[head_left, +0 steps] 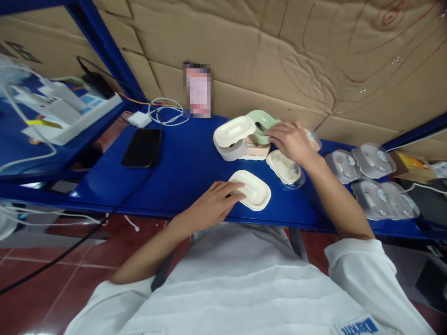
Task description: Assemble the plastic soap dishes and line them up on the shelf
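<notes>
In front of me on the blue table lies a cream oval dish (256,190). My left hand (223,195) holds its left rim, with the fingers over the edge. My right hand (289,138) is at the right rim of a pale green dish (267,120), fingertips together and reaching inside. What they pinch, if anything, is hidden. A small dark thing (259,125) shows in the green dish. Left of it, another cream dish (235,130) sits tilted on a greyish-white one (232,151). A peach-coloured dish (256,150) is beneath the green one.
A cream dish with a clear cover (286,168) lies below my right hand. Several grey covered dishes (373,160) stand at the right. Leftward are a black phone (141,148), a white charger (139,119) and a power strip (91,116). A blurred-out phone (199,90) leans on the cardboard (237,60).
</notes>
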